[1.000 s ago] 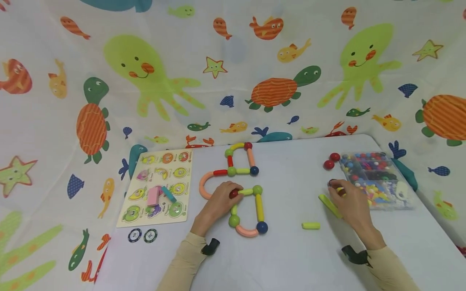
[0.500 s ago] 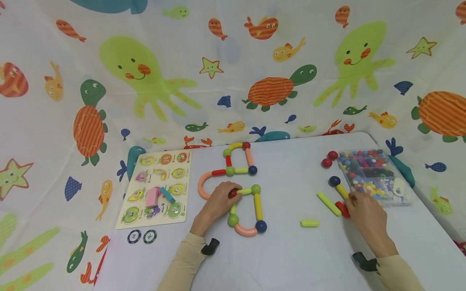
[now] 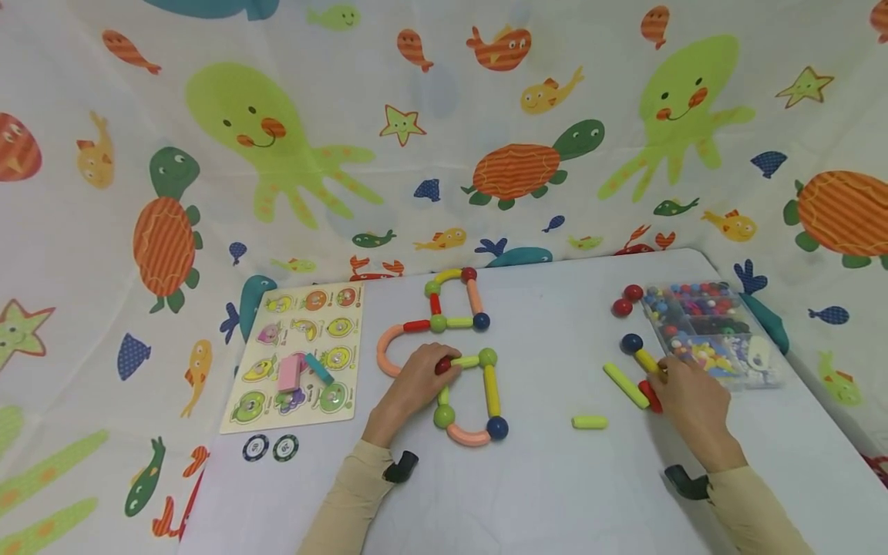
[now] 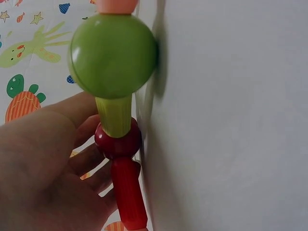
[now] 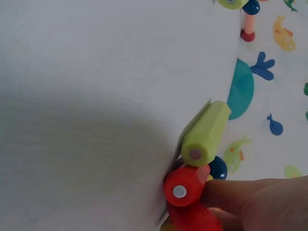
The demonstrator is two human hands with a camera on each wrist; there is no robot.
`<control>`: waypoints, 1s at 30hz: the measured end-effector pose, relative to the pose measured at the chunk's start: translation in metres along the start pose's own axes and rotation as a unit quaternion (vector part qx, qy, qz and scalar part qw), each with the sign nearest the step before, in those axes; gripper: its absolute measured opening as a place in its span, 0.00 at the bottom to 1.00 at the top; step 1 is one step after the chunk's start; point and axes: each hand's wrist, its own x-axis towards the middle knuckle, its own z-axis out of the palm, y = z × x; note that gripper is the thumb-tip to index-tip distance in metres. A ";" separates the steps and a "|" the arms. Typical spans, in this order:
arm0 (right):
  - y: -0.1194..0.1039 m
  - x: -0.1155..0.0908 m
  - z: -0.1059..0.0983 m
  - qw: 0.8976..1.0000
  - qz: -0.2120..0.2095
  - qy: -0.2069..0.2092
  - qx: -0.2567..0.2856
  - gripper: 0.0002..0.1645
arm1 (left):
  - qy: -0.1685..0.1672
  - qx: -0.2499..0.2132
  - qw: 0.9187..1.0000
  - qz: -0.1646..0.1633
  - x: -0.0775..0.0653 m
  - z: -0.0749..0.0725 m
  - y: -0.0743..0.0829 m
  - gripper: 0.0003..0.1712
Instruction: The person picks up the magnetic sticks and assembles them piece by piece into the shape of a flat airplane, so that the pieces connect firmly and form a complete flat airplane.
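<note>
My left hand [image 3: 414, 385] grips a red ball [image 3: 443, 365] at the upper left corner of a loop of magnetic rods and balls. In the left wrist view, a green ball [image 4: 113, 55] stands in front of that hand, joined by a short rod to the red ball. On the right, the fingers of my right hand [image 3: 694, 408] pinch a yellow magnetic rod [image 3: 646, 359], whose far end meets a blue ball [image 3: 631, 343]. Red rods [image 5: 184, 186] lie beside these fingers, partly hidden by the hand in the head view. A long green rod [image 3: 626, 385] lies next to them.
An upper loop of rods and balls [image 3: 459, 323] lies behind the left hand. At left is a fruit puzzle board [image 3: 326, 308] with two chips [image 3: 285, 448] before it. A bead box [image 3: 718, 327], loose red balls [image 3: 622, 307] and a short green rod [image 3: 590, 422] are at right.
My right hand has moved from over the blue ball back to the yellow rod's near end, uncovering ball and rod. Lately both shift slightly left with it. The left hand stays on the red ball.
</note>
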 end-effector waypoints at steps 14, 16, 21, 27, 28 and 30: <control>-0.004 0.029 0.012 0.999 -0.038 0.034 0.000 0.26 | 0.004 -0.003 1.000 0.007 -0.001 0.000 -0.001 0.17; -0.005 0.033 0.014 0.999 -0.043 0.028 -0.002 0.26 | 0.004 -0.004 1.000 0.007 -0.001 0.000 -0.001 0.17; -0.006 0.037 0.016 0.998 -0.056 0.038 0.006 0.21 | 0.001 -0.007 1.000 0.003 -0.002 0.002 0.000 0.17; -0.007 0.038 0.015 0.997 -0.062 0.042 0.021 0.15 | 0.006 0.003 1.000 0.004 -0.001 0.001 0.000 0.17; -0.007 0.039 0.015 0.997 -0.062 0.042 0.021 0.15 | 0.007 0.004 1.000 0.005 -0.001 0.001 0.000 0.17; -0.007 0.040 0.015 0.997 -0.062 0.043 0.022 0.14 | 0.008 0.006 1.000 0.005 -0.001 0.001 0.000 0.17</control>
